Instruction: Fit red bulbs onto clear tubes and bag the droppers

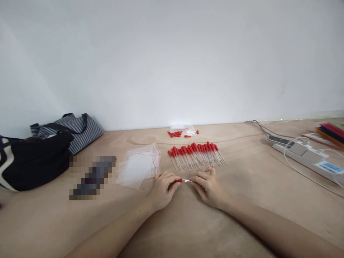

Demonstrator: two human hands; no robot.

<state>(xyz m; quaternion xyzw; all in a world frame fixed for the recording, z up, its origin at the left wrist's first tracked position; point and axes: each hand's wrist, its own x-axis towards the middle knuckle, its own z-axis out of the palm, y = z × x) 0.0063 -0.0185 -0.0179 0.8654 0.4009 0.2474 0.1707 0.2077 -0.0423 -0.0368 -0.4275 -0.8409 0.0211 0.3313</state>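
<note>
Near the middle of the table, my left hand [164,190] pinches a small red rubber bulb [180,180]. A clear thin tube [186,181] runs from the bulb to the right, and the fingertips of my right hand [208,188] close on its other end. The two hands are a short way apart, with the tube lying level between them. Just beyond them lies a row of red-capped clear droppers [196,156], side by side with the red ends away from me. Several loose red bulbs [176,134] lie farther back, beside a clear bag [185,129] with thin tubes.
Clear zip bags [138,165] lie left of the droppers, and a pixelated dark object [94,177] is farther left. A black bag [37,161] and a striped bag [84,132] stand at the left. At the right are a power strip [309,159] with cables and colourful items [331,132].
</note>
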